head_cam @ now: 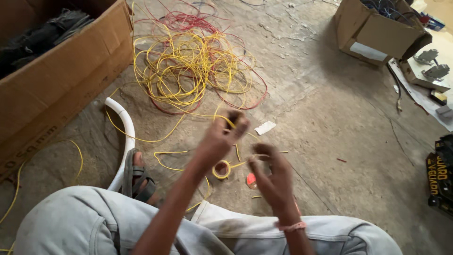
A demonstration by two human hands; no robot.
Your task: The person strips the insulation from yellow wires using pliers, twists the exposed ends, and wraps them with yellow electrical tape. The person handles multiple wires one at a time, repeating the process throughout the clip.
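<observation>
Left hand: raised above the floor, fingers pinched shut on a yellow wire at the fingertips; motion blur hides the exact grip.
Right hand: lower and nearer the body, fingers curled; appears to pinch the same strand near its other end, though blur leaves that unsure.
Yellow wire: held between the two hands, long axis slanting from upper left at the left hand down to the right hand; further run trails away toward the tangle beyond.
Key relation: strand lies up and to the left of the right grip, its held end nearer the left hand.
Wire tangle: loose heap of yellow and red loops on the floor, well beyond both hands.
Tape roll: small yellowish ring flat on the floor, just below the left hand, between the wrists.
Red disc: small, on the floor beside the right hand.
White pipe: curved, left of the hands, beside a sandalled foot.
Cardboard box: large, far left, dark items inside.
Second box: upper right, well apart.
Floor: dusty bare concrete.
</observation>
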